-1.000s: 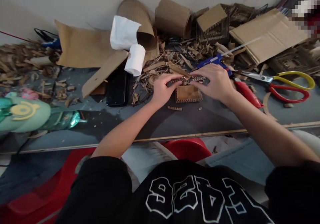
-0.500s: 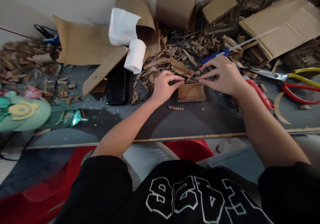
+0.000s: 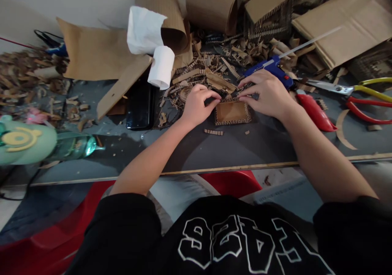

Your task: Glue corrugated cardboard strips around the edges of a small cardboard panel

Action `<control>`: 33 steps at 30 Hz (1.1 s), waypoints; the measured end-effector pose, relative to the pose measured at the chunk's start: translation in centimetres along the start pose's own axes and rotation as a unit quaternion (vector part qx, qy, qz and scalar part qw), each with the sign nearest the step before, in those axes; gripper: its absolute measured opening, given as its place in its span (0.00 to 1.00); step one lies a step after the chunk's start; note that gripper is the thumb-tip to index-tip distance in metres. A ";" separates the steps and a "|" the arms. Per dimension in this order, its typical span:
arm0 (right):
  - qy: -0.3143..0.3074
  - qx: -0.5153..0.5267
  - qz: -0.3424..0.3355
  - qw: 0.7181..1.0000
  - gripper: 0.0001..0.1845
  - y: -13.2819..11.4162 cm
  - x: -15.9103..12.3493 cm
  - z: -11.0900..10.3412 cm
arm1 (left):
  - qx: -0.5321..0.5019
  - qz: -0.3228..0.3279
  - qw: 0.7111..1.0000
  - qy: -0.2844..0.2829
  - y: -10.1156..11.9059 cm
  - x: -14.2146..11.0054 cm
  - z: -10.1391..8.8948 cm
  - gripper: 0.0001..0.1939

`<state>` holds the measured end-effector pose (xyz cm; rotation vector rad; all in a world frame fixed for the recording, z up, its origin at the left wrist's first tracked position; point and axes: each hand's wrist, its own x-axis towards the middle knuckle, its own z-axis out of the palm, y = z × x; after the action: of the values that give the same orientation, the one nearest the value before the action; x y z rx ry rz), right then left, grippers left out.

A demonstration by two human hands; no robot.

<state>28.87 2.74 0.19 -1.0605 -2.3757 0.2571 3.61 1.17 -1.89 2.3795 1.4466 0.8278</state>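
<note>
A small rectangular cardboard tray [image 3: 232,112] lies on the dark tabletop, with corrugated strips standing along its edges. At its far left corner, my left hand [image 3: 199,106] is closed, thumb and fingertips pinching the end of a corrugated cardboard strip [image 3: 229,99] on the far edge. My right hand [image 3: 266,93] bends over the far right corner, thumb and index finger pressed in at the strip's other end. The fingertips partly hide both ends. A short loose corrugated piece [image 3: 213,132] lies in front of the tray.
Behind my right hand rests a blue glue gun [image 3: 269,67]. To the right are a red-handled cutter [image 3: 317,112] and red-and-yellow scissors [image 3: 349,90]. A paper roll [image 3: 161,67], a black phone [image 3: 140,108] and a green bottle [image 3: 73,146] are leftward. Cardboard scraps [image 3: 202,72] pile up behind.
The view has shifted slightly. Both hands stay at the tray's far edge; the right fingers sit a little closer over its corner, and more of the glue gun shows.
</note>
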 end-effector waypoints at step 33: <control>-0.048 -0.074 0.004 0.996 0.14 -1.9 0.1 -0.6 | 0.051 0.127 0.990 -0.025 -0.3 0.2 -0.7 0.11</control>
<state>27.90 1.45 1.41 -1.1492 -2.5102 0.1387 3.04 1.47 -1.40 2.6818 1.2109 0.7597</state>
